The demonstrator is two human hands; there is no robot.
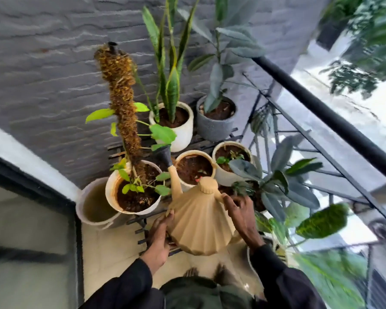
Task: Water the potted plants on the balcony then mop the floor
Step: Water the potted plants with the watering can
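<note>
The can is in the near middle, held up in the air just in front of the pots. Its spout points far and a bit left, between the big pot with the tall pole and the middle pot.

The right hand is on the right side of the can, fingers curled, most likely round the handle, which is mostly hidden. The left hand holds the low left edge, thumb on top and fingers tucked under.

The can looks like hard plastic with folds, so it should not bend. With water inside it is likely heavy and the water may slosh. The handle plus a hand under the bottom looks like the safest hold. Wet plastic could slip.
</note>
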